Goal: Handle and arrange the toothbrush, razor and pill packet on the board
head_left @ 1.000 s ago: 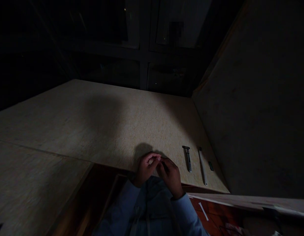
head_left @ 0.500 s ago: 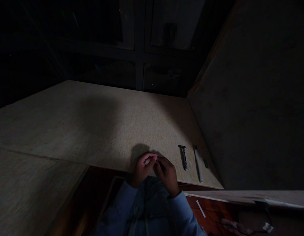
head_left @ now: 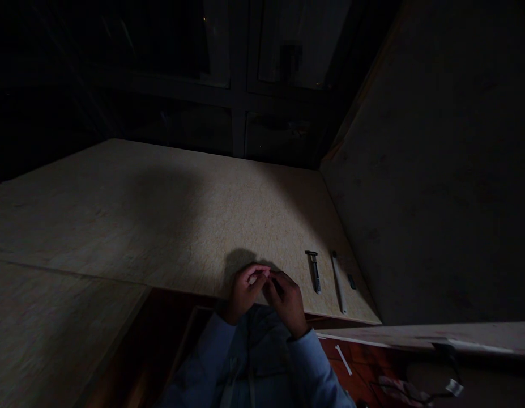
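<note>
My left hand [head_left: 246, 288] and my right hand [head_left: 288, 299] meet fingertip to fingertip above the near edge of the pale stone-patterned tabletop [head_left: 245, 209]. Both are closed in a pinch; whatever lies between the fingertips is too small and dark to make out. Right of my right hand lies a dark-handled razor [head_left: 315, 273], its head pointing away from me. Beside it rests a pale toothbrush [head_left: 339, 284] with a dark head. A small dark green piece [head_left: 351, 281] lies farther right, near the wall.
A grey wall [head_left: 432, 187] rises along the table's right side. Dark window frames [head_left: 238, 96] stand behind the far edge. Below at right, a white strip [head_left: 343, 360] lies on the reddish floor, near a cable with a white tag [head_left: 454, 387].
The whole view has shifted, so the table and the things on it appear farther left. My hands stay joined in much the same pose.
</note>
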Demonstrator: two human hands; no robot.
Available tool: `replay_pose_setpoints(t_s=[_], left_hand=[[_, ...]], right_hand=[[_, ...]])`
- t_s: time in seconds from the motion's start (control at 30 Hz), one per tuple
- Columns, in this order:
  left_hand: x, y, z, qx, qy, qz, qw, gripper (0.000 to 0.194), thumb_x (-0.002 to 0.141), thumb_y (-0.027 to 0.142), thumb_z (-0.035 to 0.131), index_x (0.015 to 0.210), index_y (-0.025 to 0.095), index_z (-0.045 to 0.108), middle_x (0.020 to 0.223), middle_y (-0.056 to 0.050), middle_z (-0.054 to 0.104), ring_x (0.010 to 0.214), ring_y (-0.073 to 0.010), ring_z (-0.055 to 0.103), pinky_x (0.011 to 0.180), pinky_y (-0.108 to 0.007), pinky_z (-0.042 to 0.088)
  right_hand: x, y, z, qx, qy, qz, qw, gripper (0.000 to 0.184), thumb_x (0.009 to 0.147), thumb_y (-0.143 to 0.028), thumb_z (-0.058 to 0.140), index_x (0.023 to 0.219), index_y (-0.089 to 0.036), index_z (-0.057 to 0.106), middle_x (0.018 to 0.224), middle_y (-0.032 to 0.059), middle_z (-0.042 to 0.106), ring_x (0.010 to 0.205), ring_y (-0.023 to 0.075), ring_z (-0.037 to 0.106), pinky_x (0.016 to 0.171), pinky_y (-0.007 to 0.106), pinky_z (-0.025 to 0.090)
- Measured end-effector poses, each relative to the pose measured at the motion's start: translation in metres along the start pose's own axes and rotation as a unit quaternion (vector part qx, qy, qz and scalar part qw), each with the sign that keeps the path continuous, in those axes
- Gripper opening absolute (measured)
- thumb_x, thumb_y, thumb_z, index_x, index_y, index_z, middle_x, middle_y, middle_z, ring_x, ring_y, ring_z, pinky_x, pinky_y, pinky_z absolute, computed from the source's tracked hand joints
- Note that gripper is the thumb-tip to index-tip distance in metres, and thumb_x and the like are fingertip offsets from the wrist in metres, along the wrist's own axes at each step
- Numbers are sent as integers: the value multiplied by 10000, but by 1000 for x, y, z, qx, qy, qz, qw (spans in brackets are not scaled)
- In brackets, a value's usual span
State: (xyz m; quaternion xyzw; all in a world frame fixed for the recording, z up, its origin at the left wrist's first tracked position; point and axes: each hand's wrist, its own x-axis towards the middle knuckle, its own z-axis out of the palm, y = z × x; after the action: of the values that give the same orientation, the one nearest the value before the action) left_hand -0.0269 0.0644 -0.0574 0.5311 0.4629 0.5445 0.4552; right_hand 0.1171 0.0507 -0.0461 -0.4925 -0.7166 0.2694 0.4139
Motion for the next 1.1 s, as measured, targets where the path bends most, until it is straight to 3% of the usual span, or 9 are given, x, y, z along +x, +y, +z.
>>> replay_pose_setpoints(t_s=[0.17, 0.37, 0.53, 1.1], left_hand=[[1, 1, 1, 14, -1, 14, 1000, 202, 877, 341, 656, 926, 173, 754, 919, -83, 775, 877, -203, 731, 797, -286, 577], [2, -2, -1, 47, -3, 33, 998, 208, 883, 356, 650, 937, 188, 760, 947, -83, 777, 901, -211, 731, 815, -298, 578], [5, -3, 0, 31, -4, 12, 999, 250, 857, 405, 671, 936, 184, 756, 922, -78, 779, 856, -207, 740, 786, -297, 589], [7, 3, 2, -26, 14, -6, 1000, 346, 769, 493, 732, 890, 168, 739, 859, -82, 778, 761, -204, 743, 735, -310, 602]], right_hand=[[0, -1, 0, 11, -1, 10, 1000, 253, 986, -301, 511, 1065, -204, 731, 1013, 92, 762, 927, 217, 713, 808, 314, 545], [4, 2, 6, -15, 26, 15, 999, 182, 923, -258, 566, 944, -190, 734, 889, 83, 754, 807, 202, 709, 722, 279, 528], [6, 5, 9, -22, 42, 23, 999, 185, 853, -199, 580, 948, -189, 738, 910, 85, 759, 803, 203, 711, 722, 279, 524], [4, 1, 9, -41, 47, 2, 998, 255, 888, -211, 511, 986, -176, 744, 963, 113, 772, 869, 221, 724, 790, 317, 549]])
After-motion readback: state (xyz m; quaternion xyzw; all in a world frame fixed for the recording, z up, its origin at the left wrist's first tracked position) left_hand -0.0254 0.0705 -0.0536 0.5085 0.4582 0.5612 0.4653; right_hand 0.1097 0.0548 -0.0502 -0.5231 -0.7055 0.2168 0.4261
